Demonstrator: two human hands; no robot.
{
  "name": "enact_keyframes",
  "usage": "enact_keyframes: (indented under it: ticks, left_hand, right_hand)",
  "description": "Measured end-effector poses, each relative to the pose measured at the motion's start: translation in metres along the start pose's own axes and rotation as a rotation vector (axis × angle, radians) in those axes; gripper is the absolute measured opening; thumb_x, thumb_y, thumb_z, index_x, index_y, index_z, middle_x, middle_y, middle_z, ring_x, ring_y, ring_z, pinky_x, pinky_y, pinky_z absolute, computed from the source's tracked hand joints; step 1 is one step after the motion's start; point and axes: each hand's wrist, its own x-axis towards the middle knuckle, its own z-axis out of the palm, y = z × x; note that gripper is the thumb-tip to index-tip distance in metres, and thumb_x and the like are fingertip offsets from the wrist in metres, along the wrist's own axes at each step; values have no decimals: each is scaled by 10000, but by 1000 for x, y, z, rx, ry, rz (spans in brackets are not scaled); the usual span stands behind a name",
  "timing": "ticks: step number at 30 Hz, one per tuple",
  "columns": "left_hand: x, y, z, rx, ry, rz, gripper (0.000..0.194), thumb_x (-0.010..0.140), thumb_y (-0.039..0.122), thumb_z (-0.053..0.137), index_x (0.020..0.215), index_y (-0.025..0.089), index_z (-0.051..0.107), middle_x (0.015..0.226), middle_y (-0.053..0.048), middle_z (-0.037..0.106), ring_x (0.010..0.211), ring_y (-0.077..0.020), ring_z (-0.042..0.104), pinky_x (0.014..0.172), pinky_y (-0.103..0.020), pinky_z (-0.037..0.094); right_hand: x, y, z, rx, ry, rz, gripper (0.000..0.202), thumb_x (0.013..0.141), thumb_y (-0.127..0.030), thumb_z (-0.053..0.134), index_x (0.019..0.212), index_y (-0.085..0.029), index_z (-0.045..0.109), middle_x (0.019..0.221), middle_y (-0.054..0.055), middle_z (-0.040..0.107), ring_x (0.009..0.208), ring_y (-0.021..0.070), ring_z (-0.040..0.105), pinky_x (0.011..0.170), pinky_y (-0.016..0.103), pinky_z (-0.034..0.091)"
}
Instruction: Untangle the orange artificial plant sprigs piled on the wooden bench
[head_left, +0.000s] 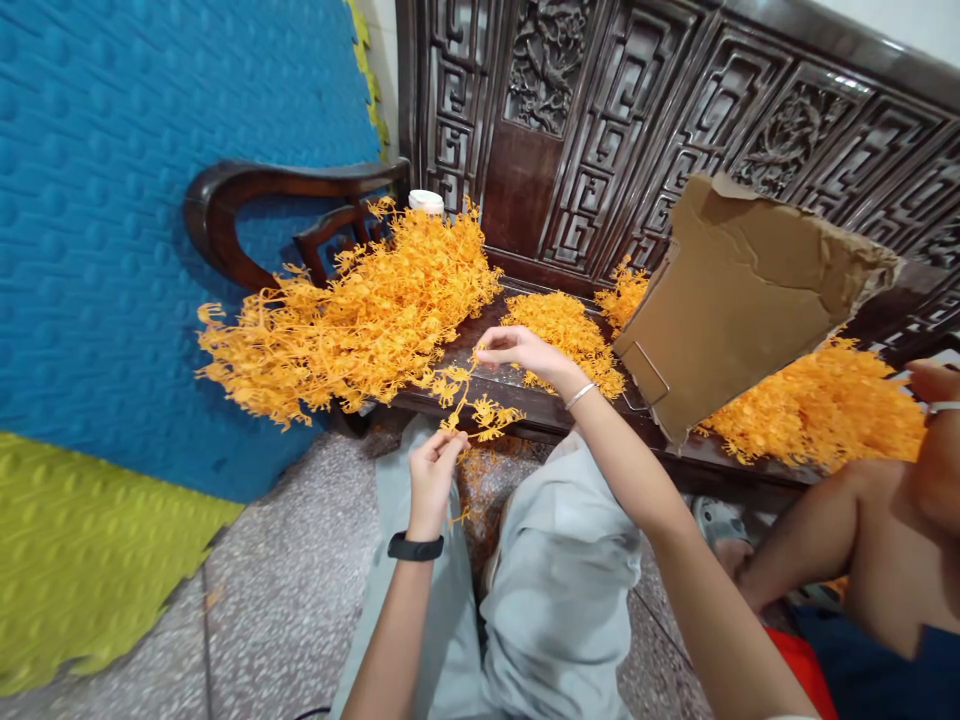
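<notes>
An orange artificial flower sprig [466, 398] with small branching florets is held up between my two hands. My left hand [435, 470], with a black band on its wrist, pinches the sprig low down. Farther up, my right hand [525, 350] has thumb and fingers closed on its upper end. A large heap of similar orange sprigs [375, 310] lies on the dark wooden bench [495, 385] just beyond and left of my hands. Behind my right hand sits a smaller pile of loose orange pieces [562, 335].
A brown cardboard piece [735, 290] stands tilted on the bench, with another orange heap [825, 405] at its right. A white lidded container [426, 202] is near the carved backrest [525, 200]. Another person's leg [810, 530] is at right. Blue foam matting [112, 200] covers the left.
</notes>
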Motion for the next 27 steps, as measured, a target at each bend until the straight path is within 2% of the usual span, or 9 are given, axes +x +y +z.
enact_keyframes:
  ticks: [6,12,16,20,23,25,27]
  left_hand:
    - [-3,-6,8,-20,-97,-22,193,676,319,614,577,159,570,402,60,346,380,-68,322,383,-210,204]
    - [-2,-8,16,-151,-167,-83,237,692,366,614,616,154,540,402,91,236,355,-36,185,371,-198,115]
    - [-2,-4,17,-268,-194,-135,243,705,343,609,598,149,508,395,101,207,351,-23,144,369,-182,102]
    - [-1,1,17,-299,-197,-132,262,720,337,599,580,148,485,393,99,210,344,-21,152,362,-172,115]
    - [-2,4,18,-320,-197,-126,281,747,370,571,594,150,486,392,96,222,341,-25,162,357,-169,131]
    - [-5,5,18,-325,-186,-128,302,750,391,566,585,153,481,382,96,222,335,-27,164,354,-170,137]
    - [-9,3,17,-306,-172,-138,337,742,408,569,548,155,461,371,95,213,330,-27,160,351,-173,134]
  right_hand:
    - [10,11,9,293,259,175,116,562,-148,679,609,-133,574,617,-7,584,577,102,564,598,242,461]
    - [20,16,15,296,575,211,111,609,-60,585,534,-131,545,499,-27,522,462,58,466,500,205,388]
    - [26,16,13,325,634,159,113,613,-54,575,538,-129,537,491,-35,517,470,51,457,499,193,361]
    - [31,19,16,379,665,163,108,622,-48,563,560,-128,525,528,-35,537,503,45,456,534,191,374]
    - [38,22,20,301,739,162,106,634,-53,571,589,-139,528,564,-28,556,546,59,476,569,205,404]
    - [44,20,13,235,798,146,107,649,-60,573,607,-148,533,625,-6,592,618,85,519,604,224,435]
    - [46,16,-9,187,898,120,94,685,-81,549,643,-162,528,712,21,623,704,113,543,641,241,454]
